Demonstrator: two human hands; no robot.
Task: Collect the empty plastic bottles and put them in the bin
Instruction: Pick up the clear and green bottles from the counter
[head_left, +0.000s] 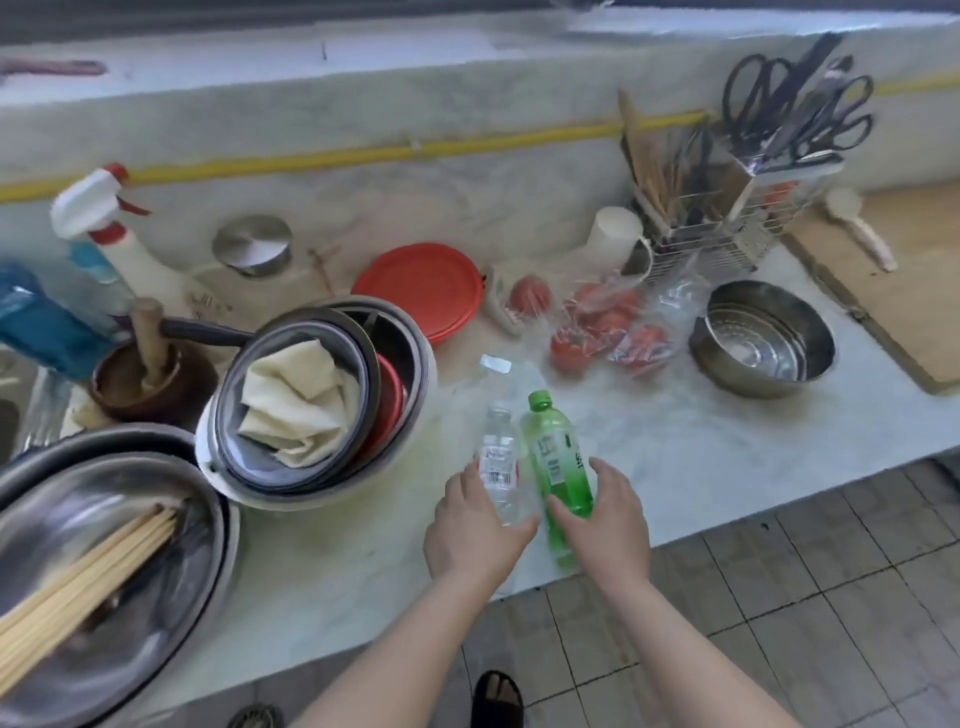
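Two plastic bottles stand side by side near the front edge of the white counter (727, 447). My left hand (472, 525) is wrapped around the lower part of the clear bottle (497, 457), which has no cap. My right hand (605, 514) grips the green bottle (553, 447) with a green cap. A third clear bottle (493, 371) with a white cap stands just behind them, faint against the counter. No bin is in view.
A stack of bowls with a cloth (311, 400) sits to the left, metal basins with chopsticks (104, 566) at the front left. Bagged tomatoes (613, 327), a steel bowl (761, 338), a red lid (423, 288), a utensil rack (722, 228) and a cutting board (904, 280) lie behind and right. Tiled floor (831, 597) below.
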